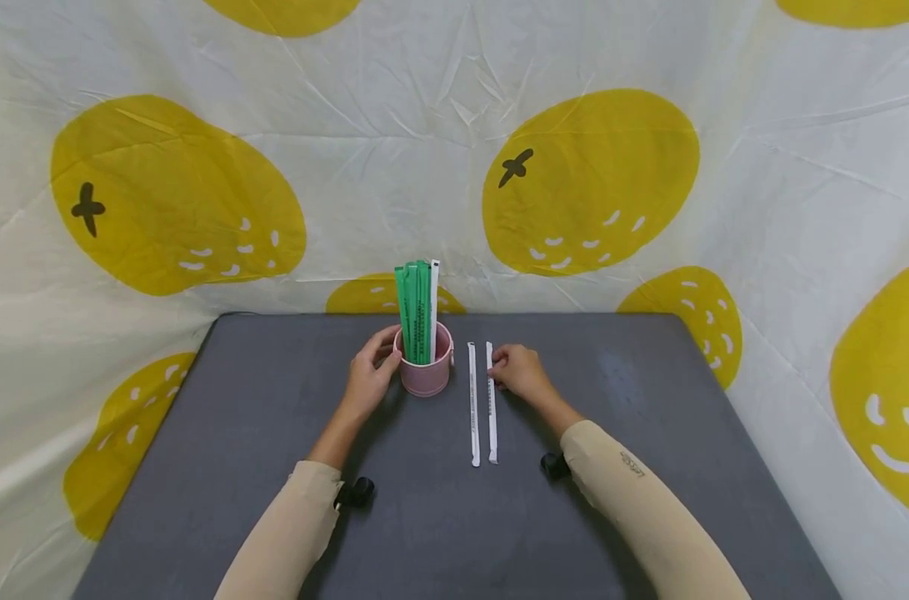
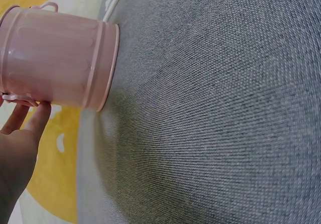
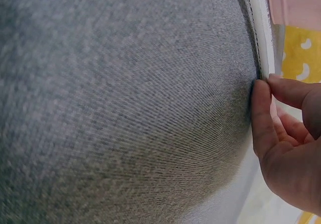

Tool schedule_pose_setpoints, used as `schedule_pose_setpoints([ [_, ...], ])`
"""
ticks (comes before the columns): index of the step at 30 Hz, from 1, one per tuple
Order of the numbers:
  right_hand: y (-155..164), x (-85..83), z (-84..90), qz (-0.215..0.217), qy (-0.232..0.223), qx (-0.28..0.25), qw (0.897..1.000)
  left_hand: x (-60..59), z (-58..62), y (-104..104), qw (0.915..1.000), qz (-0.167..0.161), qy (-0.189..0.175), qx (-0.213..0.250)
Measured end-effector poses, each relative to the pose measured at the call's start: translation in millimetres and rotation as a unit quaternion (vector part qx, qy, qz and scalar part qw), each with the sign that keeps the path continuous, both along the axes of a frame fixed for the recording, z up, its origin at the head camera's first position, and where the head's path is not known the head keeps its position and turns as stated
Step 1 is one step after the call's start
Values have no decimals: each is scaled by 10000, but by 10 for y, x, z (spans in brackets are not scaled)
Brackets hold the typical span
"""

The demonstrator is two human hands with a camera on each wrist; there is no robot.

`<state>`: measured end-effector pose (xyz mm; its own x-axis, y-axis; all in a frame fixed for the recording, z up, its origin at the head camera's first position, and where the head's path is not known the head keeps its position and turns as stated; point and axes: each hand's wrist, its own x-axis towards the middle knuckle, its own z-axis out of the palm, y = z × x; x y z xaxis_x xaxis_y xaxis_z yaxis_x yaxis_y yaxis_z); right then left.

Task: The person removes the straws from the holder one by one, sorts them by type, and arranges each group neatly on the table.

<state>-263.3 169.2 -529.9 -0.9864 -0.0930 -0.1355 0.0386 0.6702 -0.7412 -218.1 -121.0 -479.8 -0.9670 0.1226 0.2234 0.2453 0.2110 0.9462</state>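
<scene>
A small pink bucket (image 1: 426, 379) stands upright on the table, holding several green wrapped straws (image 1: 415, 312) and a white one (image 1: 434, 310). My left hand (image 1: 369, 371) grips the bucket's left side, thumb in front; in the left wrist view its fingertips meet the bucket (image 2: 55, 58) by a side lug. Right of the bucket, two long white wrapped straws lie side by side: a left straw (image 1: 473, 408) and a right straw (image 1: 491, 417). My right hand (image 1: 524, 371) pinches the right straw near its far end; the right wrist view shows thumb and finger on that straw (image 3: 266, 43).
A dark grey cloth-covered table (image 1: 649, 500) lies beneath everything. Behind it hangs a white curtain (image 1: 394, 192) printed with yellow fruit. Dark wrist cameras sit at both cuffs, the left camera (image 1: 357, 492) and the right camera (image 1: 555, 467).
</scene>
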Motion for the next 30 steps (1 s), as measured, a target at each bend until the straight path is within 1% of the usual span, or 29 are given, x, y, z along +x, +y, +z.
schedule_pose_setpoints([
  [3,-14,-11,23,137,122,205,9996,-5,17,-20,10000,8,-20,-10],
  [9,-22,-18,55,284,219,374,9987,-1,54,-42,10000,-8,-21,1],
  [13,7,2,104,289,198,403,9986,8,64,-42,10000,9,-28,-7],
  [19,96,1,238,182,403,227,9988,-24,85,-50,10000,14,-44,-45],
  [25,171,-5,320,289,565,-7,9980,2,91,-80,9999,36,-125,-99],
  [30,201,-9,403,388,712,-186,9965,12,86,-67,9998,42,-178,-40],
])
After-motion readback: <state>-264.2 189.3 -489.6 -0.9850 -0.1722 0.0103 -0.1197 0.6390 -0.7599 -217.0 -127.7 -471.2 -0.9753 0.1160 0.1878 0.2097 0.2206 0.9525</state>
